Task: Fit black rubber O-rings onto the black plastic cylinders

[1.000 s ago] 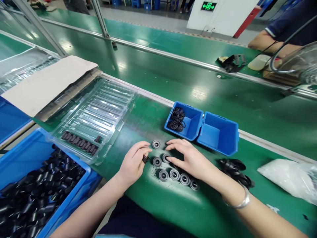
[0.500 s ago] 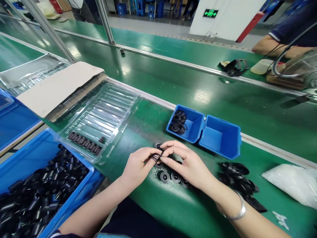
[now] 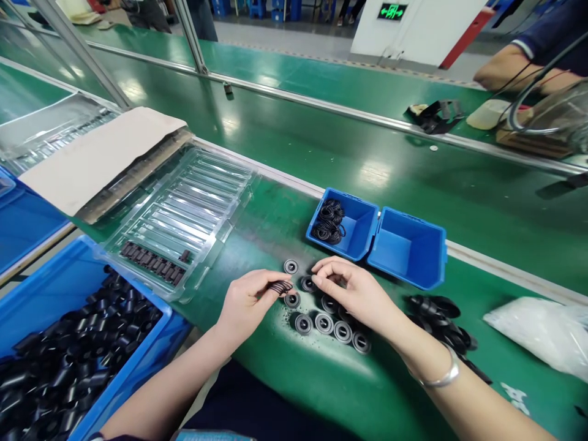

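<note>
My left hand (image 3: pixel 250 300) pinches several thin black O-rings (image 3: pixel 280 286) between thumb and fingertips, above the green bench. To its right, my right hand (image 3: pixel 351 288) has thumb and forefinger together at a round black part (image 3: pixel 307 283); whatever lies between those fingertips is too small to make out. More round black parts with ringed tops stand around the hands, including one (image 3: pixel 290 266) behind and another (image 3: pixel 304 324) in front. Part of the group is covered by my right hand. Further O-rings (image 3: pixel 328 229) lie heaped in a small blue bin (image 3: pixel 362 226).
Beside the small bin is a second blue bin (image 3: pixel 408 245). A clear plastic tray (image 3: pixel 197 202) with dark pieces lies left, above a large blue crate (image 3: pixel 168 315) of black cylinders. Black curved parts (image 3: pixel 441 321) and a white bag (image 3: pixel 533 331) lie right. A co-worker's arm (image 3: pixel 500 70) shows beyond.
My hands have moved apart: the right went right to a round part, while the left keeps the O-rings slightly further left. More of the round parts show now.
</note>
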Demonstrator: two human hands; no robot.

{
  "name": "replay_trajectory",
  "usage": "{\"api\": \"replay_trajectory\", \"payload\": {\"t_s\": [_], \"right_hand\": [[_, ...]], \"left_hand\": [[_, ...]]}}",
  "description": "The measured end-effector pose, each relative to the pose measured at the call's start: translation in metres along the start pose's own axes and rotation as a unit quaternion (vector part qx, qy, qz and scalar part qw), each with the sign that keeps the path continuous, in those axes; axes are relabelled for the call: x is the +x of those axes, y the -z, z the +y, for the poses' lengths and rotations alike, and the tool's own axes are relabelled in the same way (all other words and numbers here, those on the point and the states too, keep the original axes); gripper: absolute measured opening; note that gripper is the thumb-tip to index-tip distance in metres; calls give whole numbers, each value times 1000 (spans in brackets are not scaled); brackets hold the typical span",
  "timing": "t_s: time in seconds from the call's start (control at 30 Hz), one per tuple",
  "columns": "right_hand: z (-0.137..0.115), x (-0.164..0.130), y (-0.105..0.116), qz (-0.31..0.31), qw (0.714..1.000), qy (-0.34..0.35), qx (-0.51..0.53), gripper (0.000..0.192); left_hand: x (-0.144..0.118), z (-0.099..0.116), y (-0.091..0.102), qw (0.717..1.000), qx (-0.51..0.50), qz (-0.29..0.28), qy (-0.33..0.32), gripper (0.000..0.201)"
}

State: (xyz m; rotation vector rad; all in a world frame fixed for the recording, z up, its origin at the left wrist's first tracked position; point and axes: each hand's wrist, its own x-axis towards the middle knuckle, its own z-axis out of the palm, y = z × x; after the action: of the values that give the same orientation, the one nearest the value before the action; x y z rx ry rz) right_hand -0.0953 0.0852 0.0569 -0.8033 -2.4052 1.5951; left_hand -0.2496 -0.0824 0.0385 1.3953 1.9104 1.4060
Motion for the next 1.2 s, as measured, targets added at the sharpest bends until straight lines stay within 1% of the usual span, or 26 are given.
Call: {"api": "replay_trajectory", "payload": {"t_s": [0.07, 0.17, 0.23, 0.33, 0.43, 0.57, 0.7, 0.83, 0.9, 1.03, 1.1, 1.2], "right_hand": [[6, 2, -1, -6, 1000, 3, -30, 26], [12, 4, -2, -8, 999, 4, -40, 25], [15, 4, -2, -9, 999, -1, -41, 25], [18, 5, -3, -8, 999, -11, -41, 23], [18, 5, -3, -8, 999, -20, -41, 22], [19, 4, -4, -16, 999, -38, -26, 23], [21, 4, -5, -13, 999, -48, 5, 23], [23, 6, -4, -25, 996, -62, 64, 24], [22, 8, -5, -44, 988, -80, 123, 24], [16, 14, -5, -98, 959, -138, 227, 30], [13, 18, -5, -115, 946, -170, 251, 30], [9, 24, -4, -121, 936, -208, 257, 22]], "left_hand": [[-1, -5, 2, 997, 40, -18, -68, 20], [-4, -12, 1, 975, 73, -71, -198, 24], [-8, -16, -2, 961, 92, -96, -241, 26], [-13, -17, -5, 954, 110, -117, -254, 26], [-15, -14, -5, 946, 128, -124, -272, 25], [-12, -9, -7, 922, 200, -137, -301, 23], [-7, -7, -13, 901, 263, -156, -309, 22], [-4, -6, -14, 889, 280, -170, -319, 23], [-4, -6, -13, 886, 285, -181, -319, 24], [-5, -9, -13, 884, 289, -186, -316, 24], [-6, -11, -14, 886, 287, -186, -313, 24], [-6, -14, -15, 890, 278, -188, -308, 23]]}}
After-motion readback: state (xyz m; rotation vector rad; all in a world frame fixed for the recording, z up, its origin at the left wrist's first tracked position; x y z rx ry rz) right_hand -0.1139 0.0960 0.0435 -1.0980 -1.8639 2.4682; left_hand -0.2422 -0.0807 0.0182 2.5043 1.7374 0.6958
